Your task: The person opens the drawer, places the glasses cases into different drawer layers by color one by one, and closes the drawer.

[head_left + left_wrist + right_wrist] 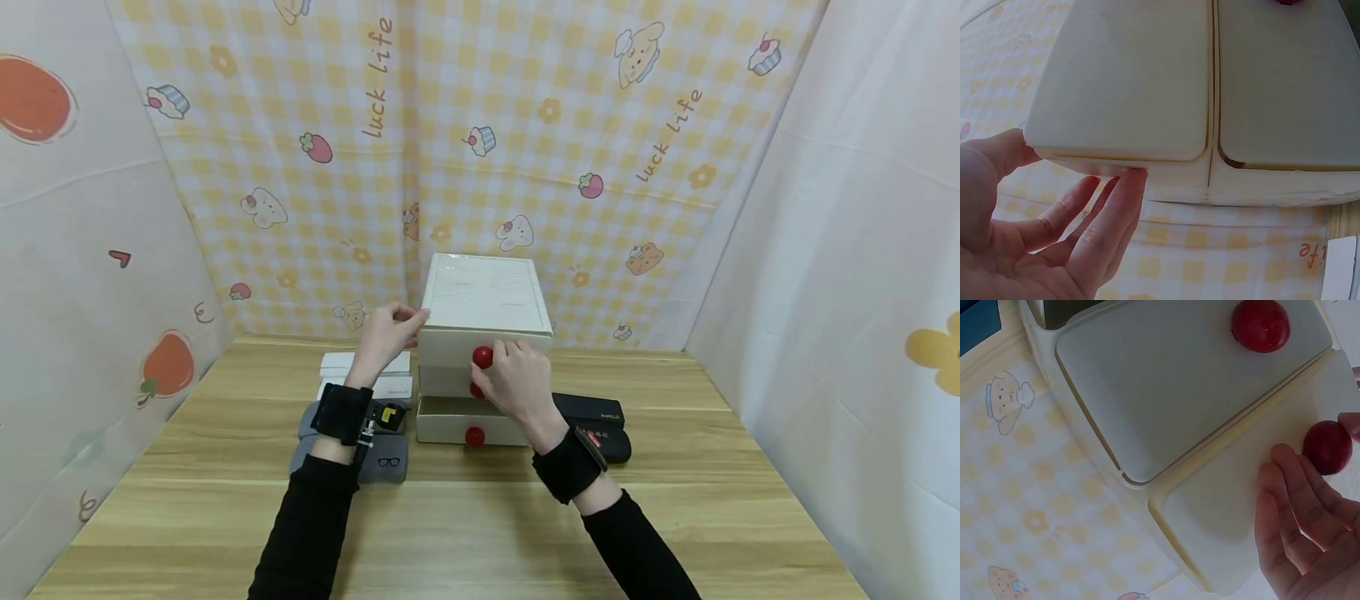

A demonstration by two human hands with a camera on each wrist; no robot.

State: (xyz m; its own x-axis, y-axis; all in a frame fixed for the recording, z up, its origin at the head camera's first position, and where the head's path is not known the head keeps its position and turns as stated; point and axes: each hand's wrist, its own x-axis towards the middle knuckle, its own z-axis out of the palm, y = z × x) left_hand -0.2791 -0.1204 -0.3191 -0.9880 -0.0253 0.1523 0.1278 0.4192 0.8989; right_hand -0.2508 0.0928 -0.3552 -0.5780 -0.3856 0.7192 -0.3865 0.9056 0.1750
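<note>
From way over here I've got the left hand [1035, 237] with its thumb and a fingertip touching the box [1122, 81], red knob [1288, 2] well past the fingers, checked cloth [1197, 240] behind them.

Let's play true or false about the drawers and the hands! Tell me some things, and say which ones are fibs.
1. The right hand pinches the top red knob. True.
2. The left hand holds a pair of scissors. False: it touches the drawer box near its upper left edge.
3. The bottom drawer is pulled out. True.
4. The grey cases sit on top of the drawer box. False: they lie on the wooden table, to its left.
5. Black cases lie to the right of the drawer box. True.
</note>
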